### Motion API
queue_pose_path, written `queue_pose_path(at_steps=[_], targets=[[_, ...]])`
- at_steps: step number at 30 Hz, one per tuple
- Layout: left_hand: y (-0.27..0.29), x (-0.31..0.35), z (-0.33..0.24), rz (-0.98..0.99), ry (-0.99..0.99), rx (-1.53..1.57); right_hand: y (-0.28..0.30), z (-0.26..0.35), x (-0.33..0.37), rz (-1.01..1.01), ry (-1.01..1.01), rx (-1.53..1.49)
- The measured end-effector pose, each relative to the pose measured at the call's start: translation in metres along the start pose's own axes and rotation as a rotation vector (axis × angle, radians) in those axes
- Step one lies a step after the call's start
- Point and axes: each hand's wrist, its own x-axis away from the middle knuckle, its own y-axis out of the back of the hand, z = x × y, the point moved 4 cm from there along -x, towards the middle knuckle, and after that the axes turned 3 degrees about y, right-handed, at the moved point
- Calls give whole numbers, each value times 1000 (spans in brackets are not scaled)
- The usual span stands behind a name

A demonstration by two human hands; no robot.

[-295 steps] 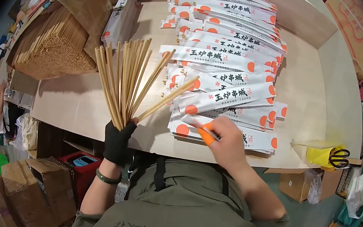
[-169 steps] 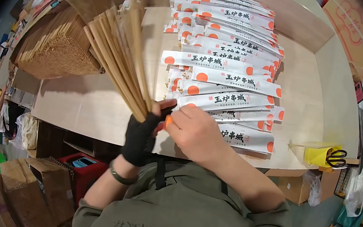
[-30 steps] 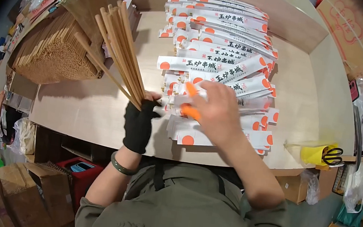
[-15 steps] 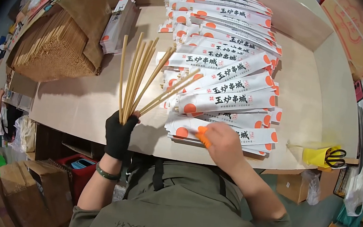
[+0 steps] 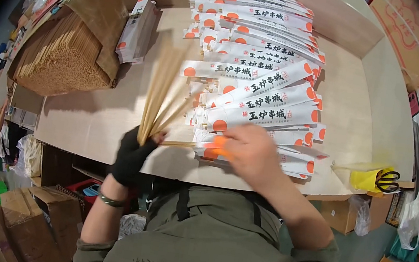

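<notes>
My left hand (image 5: 133,157), in a black fingerless glove, is closed around a bundle of wooden chopsticks (image 5: 157,94). Most of them fan upward, blurred by motion, while a pair (image 5: 178,143) points right from the fingertips. This pair reaches the left end of a white paper chopstick sleeve (image 5: 300,151). Orange finger covers (image 5: 223,146) sit on my right hand (image 5: 255,156), which is pinched on that sleeve and hides its middle. Beyond lies a long pile of white sleeves with orange dots (image 5: 270,115), several with chopstick ends showing.
A large stack of brown chopsticks (image 5: 70,58) in an open carton stands at the left, beside a bundle of flat white sleeves (image 5: 136,32). Black-handled scissors (image 5: 387,182) hang by a yellow holder at the table's right edge. Cartons (image 5: 47,215) sit below left. Other people are far left.
My left hand has tilted, and a chopstick pair now points right to the sleeve. My right hand has moved slightly up, lifting a sleeve off the near stack.
</notes>
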Motion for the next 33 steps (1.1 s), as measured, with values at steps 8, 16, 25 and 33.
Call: queue_pose_path(at_steps=[8,16,25,33], targets=[[-17,-35,14,-266,24,189,9,-6,-20,-127,65,349],[-17,-12,36,-365,109,47,-36,5,53,86,98,267],[12,10,42,-356,87,5,-19,-18,40,-12,-413,-159],[28,23,16,-235,24,-235,7,-37,26,-95,-776,-677]])
